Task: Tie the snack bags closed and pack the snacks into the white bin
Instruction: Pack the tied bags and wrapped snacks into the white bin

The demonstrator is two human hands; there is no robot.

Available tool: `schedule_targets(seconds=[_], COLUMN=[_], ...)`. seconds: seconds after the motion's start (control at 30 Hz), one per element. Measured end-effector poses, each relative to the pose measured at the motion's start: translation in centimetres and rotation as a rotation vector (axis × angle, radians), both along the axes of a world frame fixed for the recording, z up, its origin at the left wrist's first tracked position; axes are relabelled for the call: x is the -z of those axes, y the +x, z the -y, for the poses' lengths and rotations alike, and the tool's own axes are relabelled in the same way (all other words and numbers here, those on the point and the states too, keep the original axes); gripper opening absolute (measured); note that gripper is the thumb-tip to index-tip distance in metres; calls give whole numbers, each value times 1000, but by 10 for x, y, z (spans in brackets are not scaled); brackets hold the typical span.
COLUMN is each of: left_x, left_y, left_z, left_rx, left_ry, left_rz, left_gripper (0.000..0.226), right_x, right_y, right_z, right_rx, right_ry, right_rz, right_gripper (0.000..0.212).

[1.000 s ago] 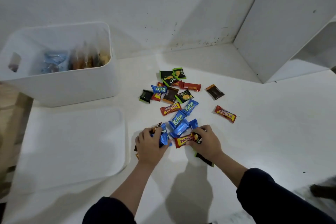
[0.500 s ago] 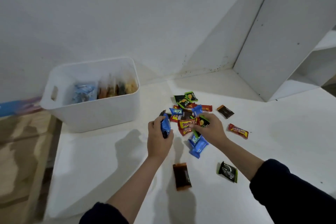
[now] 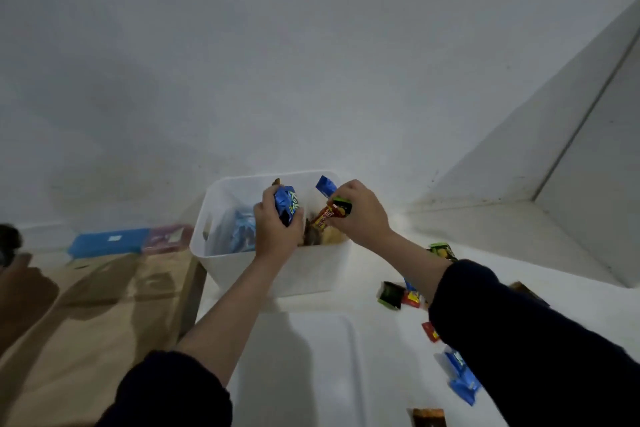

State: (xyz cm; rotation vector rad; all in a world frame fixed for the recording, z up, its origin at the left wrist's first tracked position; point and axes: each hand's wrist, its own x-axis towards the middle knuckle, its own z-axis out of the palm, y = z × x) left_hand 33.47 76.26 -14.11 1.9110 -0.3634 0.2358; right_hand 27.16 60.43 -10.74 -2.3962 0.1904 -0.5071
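The white bin [image 3: 311, 276] stands at the far edge of the white table, with bagged snacks [image 3: 242, 230] inside it. My left hand [image 3: 277, 229] hovers over the bin, closed on blue snack packets [image 3: 287, 204]. My right hand [image 3: 360, 215] is beside it over the bin's right half, gripping a red packet [image 3: 323, 218], a green one and a blue one together. More loose snack packets [image 3: 391, 295] lie on the table to the right, partly hidden by my right sleeve.
A white lid [image 3: 311, 367] lies flat in front of the bin. Blue [image 3: 107, 242] and pink [image 3: 166, 236] boxes sit on the brown surface [image 3: 86, 322] at left. A white panel [image 3: 588, 184] rises at right; the wall is close behind.
Both hands lifted with their handfuls of packets from the pile on the table and moved left to above the bin. The camera tilted up toward the wall.
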Motion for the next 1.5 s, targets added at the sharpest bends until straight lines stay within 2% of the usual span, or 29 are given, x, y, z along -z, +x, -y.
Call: schedule_targets(seconds=[0.1, 0.2, 0.3, 0.37, 0.43, 0.53, 0.6, 0.7, 0.83, 0.9, 0.97, 1.17, 1.37, 1.5], left_x=[6, 6, 6, 11, 11, 6, 2, 0, 6, 11, 21, 76, 128, 161], left_y=[24, 35, 41, 48, 49, 39, 31, 15, -22, -50, -81, -178, -256, -295], left_z=[-4, -7, -7, -8, -10, -10, -9, -6, 3, 11, 21, 44, 58, 68], left_rx=[66, 178, 237, 181, 169, 221, 210, 190, 146, 157, 187, 372, 537, 643], left_ry=[6, 56, 209, 332, 454, 499, 496, 462, 440, 402, 376, 447, 683, 892], left_rz=[-86, -178, -325, -380, -389, -381, -368, -269, -20, 127, 164, 83, -75, -170], left_gripper=[62, 67, 76, 63, 35, 44, 42, 42, 39, 45, 50, 63, 66, 77], right_x=[12, 24, 29, 26, 23, 20, 18, 16, 24, 33, 46, 96, 154, 187], right_y=[27, 40, 42, 42, 42, 37, 29, 11, -29, -56, -86, -196, -298, -336], right_z=[-6, -5, -3, -1, -1, -1, 0, 3, 10, 15, 22, 48, 67, 71], right_rx=[-39, -88, -145, -185, -193, -146, -98, -32, 21, 57, 104, 281, 418, 478], right_ry=[-111, -117, -25, 35, 91, 129, 151, 136, 89, 56, 24, -32, -218, -165], right_rz=[-110, -203, -255, -308, -327, -253, -197, -133, -103, -118, -148, -283, -630, -808], right_gripper=[31, 33, 52, 73, 84, 76, 67, 59, 53, 52, 52, 52, 67, 77])
